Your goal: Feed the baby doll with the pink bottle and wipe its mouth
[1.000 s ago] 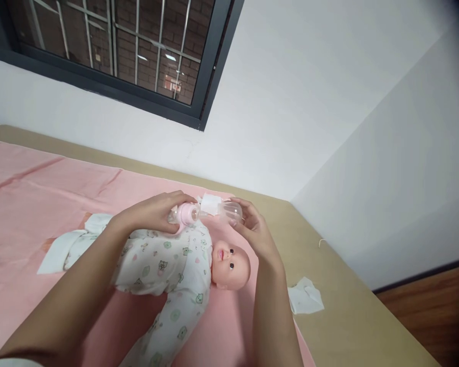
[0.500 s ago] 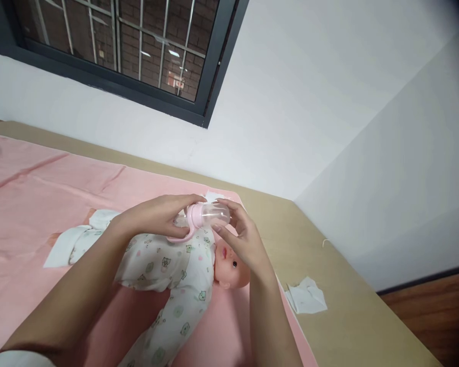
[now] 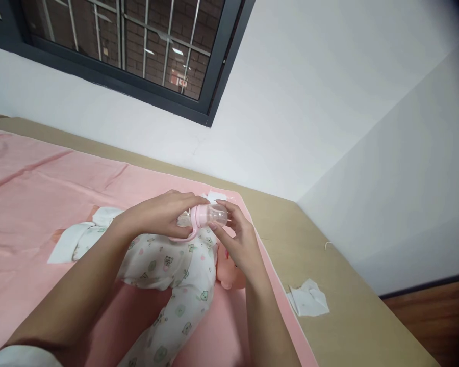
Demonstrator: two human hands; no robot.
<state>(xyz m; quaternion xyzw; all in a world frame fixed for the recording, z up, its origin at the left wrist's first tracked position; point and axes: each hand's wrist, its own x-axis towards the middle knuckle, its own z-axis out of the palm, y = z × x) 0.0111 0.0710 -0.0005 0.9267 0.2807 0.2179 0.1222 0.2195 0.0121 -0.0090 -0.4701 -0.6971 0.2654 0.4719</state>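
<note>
A baby bottle [image 3: 202, 216] with a pink collar, pink handle and clear cap lies sideways in the air above a baby doll's chest. My left hand [image 3: 166, 213] is wrapped round its body, the thumb by the pink handle. Fingers and thumb of my right hand [image 3: 239, 232] close round the clear cap [image 3: 218, 215] at the other end. Beneath them the baby doll [image 3: 176, 265], dressed in white printed clothes, lies on its back, its head partly hidden behind my right hand and wrist.
A pink sheet [image 3: 34, 204] covers much of the wooden table [image 3: 283, 224]. A crumpled white tissue [image 3: 309, 298] lies on the right, and another white tissue [image 3: 217, 196] sits beyond the bottle. Behind are a white wall and a barred window [image 3: 137, 46].
My right hand has shifted slightly left along the clear cap, its thumb now nearer the pink collar. It covers more of the doll's face. The view has moved a little.
</note>
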